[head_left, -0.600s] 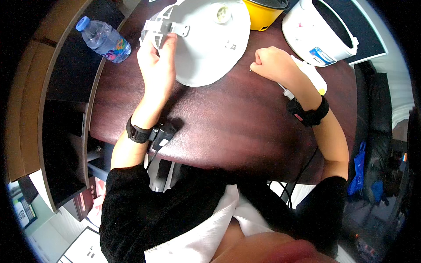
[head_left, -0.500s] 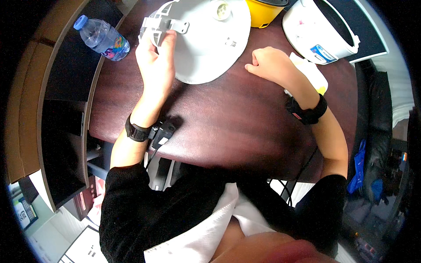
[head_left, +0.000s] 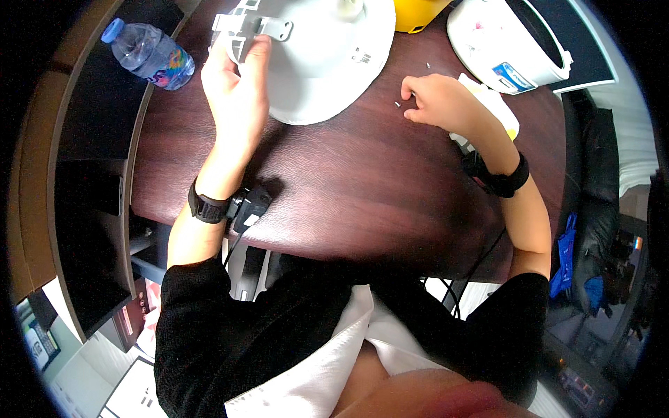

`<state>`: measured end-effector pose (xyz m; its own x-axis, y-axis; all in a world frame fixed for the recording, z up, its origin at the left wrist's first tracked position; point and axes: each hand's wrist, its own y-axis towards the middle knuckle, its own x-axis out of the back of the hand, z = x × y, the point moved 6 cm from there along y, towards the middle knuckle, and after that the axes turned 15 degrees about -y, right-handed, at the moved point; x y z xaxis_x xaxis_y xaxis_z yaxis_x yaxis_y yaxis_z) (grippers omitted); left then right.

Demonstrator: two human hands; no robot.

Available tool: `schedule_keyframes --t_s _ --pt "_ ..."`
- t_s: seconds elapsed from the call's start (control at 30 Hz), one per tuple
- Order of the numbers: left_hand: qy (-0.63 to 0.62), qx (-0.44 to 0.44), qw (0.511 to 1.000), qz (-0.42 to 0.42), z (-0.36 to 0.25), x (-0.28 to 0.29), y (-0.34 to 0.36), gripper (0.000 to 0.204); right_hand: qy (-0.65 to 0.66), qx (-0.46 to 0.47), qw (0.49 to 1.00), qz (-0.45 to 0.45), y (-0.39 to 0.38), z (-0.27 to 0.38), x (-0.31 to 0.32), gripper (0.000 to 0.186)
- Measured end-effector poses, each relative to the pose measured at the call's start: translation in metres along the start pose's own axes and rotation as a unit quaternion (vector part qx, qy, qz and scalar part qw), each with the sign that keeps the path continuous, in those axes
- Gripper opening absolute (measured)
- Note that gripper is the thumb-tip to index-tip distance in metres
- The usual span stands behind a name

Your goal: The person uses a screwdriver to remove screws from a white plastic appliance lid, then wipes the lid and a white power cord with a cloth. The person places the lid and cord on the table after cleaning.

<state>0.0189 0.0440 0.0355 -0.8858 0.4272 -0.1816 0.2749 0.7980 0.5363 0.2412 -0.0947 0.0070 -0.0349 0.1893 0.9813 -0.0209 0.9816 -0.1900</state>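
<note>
Left hand [head_left: 237, 90], 11 o'clock: closed on slotted bracket [head_left: 268, 26], round white cover [head_left: 317, 83]; likely light, stiff; hold rim. Right hand [head_left: 439, 103], 1 o'clock: half-open, nothing visibly held.

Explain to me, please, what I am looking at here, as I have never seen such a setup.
There is no robot: these are a person's bare hands, seen from a wide fisheye camera worn on the head and looking down, so straight edges bend. The left hand holds a pale bracket by the left side of a large white disc. The right hand is at a tiny metal piece, thumb and forefinger apart; whether it holds anything is unclear. On the dark brown table also stand a white appliance body and a yellow container, cut off by the picture's edge.
</note>
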Motion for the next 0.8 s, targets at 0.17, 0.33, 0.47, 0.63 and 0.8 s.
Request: schedule_keyframes --t_s 0.17,0.33,0.47,0.63,0.8 --pt "-0.010 0.025 1.000 -0.014 0.001 0.001 -0.001 0.010 -0.006 0.005 1.000 -0.003 0.007 0.009 -0.005 0.018" --pt "-0.016 0.027 0.999 -0.013 0.000 -0.001 0.000 0.010 -0.021 0.010 1.000 -0.014 0.012 0.012 -0.009 0.016" --pt "-0.024 0.029 0.999 -0.011 0.001 0.001 -0.001 0.011 0.002 -0.003 0.997 -0.076 0.009 -0.002 0.002 0.014" --pt "-0.041 0.039 0.998 -0.017 0.000 -0.003 -0.002 0.011 -0.031 -0.106 0.992 -0.062 0.011 -0.057 0.006 0.014" --pt "-0.015 0.023 1.000 -0.009 0.003 0.000 0.000 0.012 -0.026 -0.152 0.985 -0.079 0.009 -0.082 -0.005 0.022"
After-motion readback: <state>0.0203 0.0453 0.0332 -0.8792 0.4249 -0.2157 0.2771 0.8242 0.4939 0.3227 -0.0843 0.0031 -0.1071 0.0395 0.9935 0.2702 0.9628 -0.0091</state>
